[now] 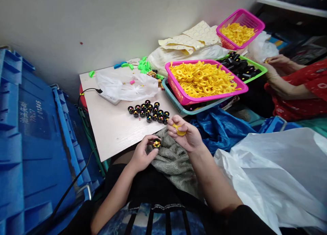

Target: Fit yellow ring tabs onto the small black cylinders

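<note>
Left hand [143, 155] is curled round 1 black cup [159, 145], probably light and stiff, so I'd grip its sides; right hand [188, 136] lightly pinches 1 yellow piece [181, 133].

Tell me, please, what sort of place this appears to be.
Probably a small assembly workshop: a pink basket heaped with yellow pieces, small black cups on the table, and blue crates.

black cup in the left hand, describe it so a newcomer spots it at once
Find the pale table, then the left hand by its near edge. It holds a round black cup of colourful bits. Similar cups stand grouped on the tabletop; this one is held.
</note>
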Available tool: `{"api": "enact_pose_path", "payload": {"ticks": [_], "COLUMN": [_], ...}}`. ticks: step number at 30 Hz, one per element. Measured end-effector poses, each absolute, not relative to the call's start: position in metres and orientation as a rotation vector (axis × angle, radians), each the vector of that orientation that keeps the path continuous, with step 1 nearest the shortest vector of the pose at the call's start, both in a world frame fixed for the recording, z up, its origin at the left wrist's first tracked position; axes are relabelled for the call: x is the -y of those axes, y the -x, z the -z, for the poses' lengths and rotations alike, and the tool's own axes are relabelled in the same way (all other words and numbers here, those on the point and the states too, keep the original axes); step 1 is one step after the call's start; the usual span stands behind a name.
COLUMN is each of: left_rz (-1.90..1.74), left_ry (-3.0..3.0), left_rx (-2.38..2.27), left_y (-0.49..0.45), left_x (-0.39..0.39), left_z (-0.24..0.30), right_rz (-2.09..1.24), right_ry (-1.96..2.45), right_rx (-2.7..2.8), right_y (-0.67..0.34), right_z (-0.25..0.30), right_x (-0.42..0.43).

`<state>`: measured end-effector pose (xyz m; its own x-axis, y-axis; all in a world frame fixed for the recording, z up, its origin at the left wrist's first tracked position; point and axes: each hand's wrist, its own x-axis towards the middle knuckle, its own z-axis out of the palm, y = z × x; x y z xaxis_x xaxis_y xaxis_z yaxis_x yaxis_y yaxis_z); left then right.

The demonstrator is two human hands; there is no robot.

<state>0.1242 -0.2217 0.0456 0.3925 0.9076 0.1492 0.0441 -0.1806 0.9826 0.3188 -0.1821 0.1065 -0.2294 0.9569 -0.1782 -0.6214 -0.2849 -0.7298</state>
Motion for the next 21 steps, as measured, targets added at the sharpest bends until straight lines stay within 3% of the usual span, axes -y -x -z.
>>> {"api": "enact_pose_path", "payload": {"ticks": [8, 21], "left_rz": [-1.216, -1.240], "left_ry": [-1.731, -1.889], "left_rx": [-0.807, -0.874], "left_y": [-0.137, -0.143], "left_x": [0.225, 0.223], "left_z": [-0.048, -0.066], "right_rz": [-1.892, -1.517], "right_ry": [0.820, 0.931], "right_rx": [0.613, 0.701], "right_y": [-0.303, -0.285], "right_z": [-0.105, -0.083], "right_x": [0.219, 0.217]}}
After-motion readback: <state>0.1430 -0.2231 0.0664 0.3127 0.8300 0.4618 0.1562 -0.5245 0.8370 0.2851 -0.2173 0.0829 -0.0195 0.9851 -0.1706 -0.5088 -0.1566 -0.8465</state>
